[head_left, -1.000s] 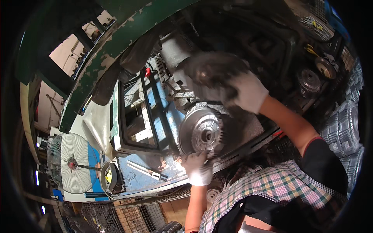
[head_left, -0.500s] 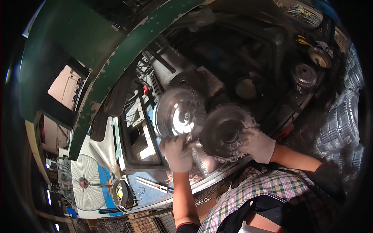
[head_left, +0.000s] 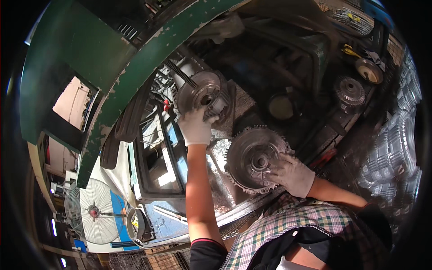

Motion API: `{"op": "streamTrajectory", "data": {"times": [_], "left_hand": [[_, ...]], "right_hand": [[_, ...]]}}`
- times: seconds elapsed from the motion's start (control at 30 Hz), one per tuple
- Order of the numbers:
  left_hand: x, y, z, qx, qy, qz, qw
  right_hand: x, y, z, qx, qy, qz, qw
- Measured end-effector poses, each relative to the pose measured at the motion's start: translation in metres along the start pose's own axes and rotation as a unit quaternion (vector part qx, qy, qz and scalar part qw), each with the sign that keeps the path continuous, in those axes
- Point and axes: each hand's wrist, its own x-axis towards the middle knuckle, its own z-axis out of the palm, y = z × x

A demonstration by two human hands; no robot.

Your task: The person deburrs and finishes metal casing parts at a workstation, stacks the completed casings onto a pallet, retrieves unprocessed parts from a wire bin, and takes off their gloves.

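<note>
My left hand [head_left: 196,128], in a pale glove, reaches forward to a round metal casting [head_left: 197,92] with a hub at its centre. Its fingers curl at the near edge of that casting, which sits among the machine parts beside a coil spring [head_left: 181,73]. My right hand [head_left: 293,174], gloved too, grips the right rim of a dished metal housing [head_left: 245,167] with a toothed edge and a raised central hub. The housing's open side faces up, close to my apron. Some fingertips of the right hand lie inside its bowl.
A green machine frame [head_left: 112,96] with chipped paint arches over the left. Stacked finned castings [head_left: 390,146] stand at the far right. Another finned casting [head_left: 350,91] and a round tan-faced part [head_left: 369,71] lie at the back right. A caged fan [head_left: 93,211] stands lower left.
My left hand has moved forward with the round casting, from beside the housing to the machine parts near the spring. The housing in my right hand has tilted to show more of its inside.
</note>
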Motion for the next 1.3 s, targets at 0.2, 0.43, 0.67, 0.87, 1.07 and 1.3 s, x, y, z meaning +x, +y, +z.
{"op": "streamTrajectory", "data": {"times": [0.2, 0.43, 0.67, 0.87, 1.07, 1.3], "left_hand": [[0.013, -0.019, 0.003, -0.023, -0.043, -0.024, 0.999], [0.007, -0.039, 0.004, -0.043, -0.072, 0.038, 0.996], [-0.003, -0.043, 0.017, -0.046, -0.021, 0.065, 0.997], [-0.005, -0.028, 0.002, 0.062, 0.017, 0.069, 0.995], [-0.054, 0.011, -0.025, -0.107, 0.097, -0.081, 0.986], [-0.204, 0.019, -0.018, -0.18, 0.023, -0.21, 0.961]], "right_hand": [[0.001, 0.001, -0.001, 0.004, 0.008, 0.003, 1.0], [0.001, 0.003, -0.001, 0.01, -0.002, -0.002, 1.0], [0.005, 0.0, -0.013, 0.003, -0.011, -0.007, 1.0], [-0.009, 0.044, -0.025, 0.097, 0.261, 0.153, 0.948], [0.041, 0.155, 0.047, -0.191, -0.015, 0.497, 0.846], [0.049, 0.177, 0.078, -0.17, 0.094, 0.446, 0.874]]}}
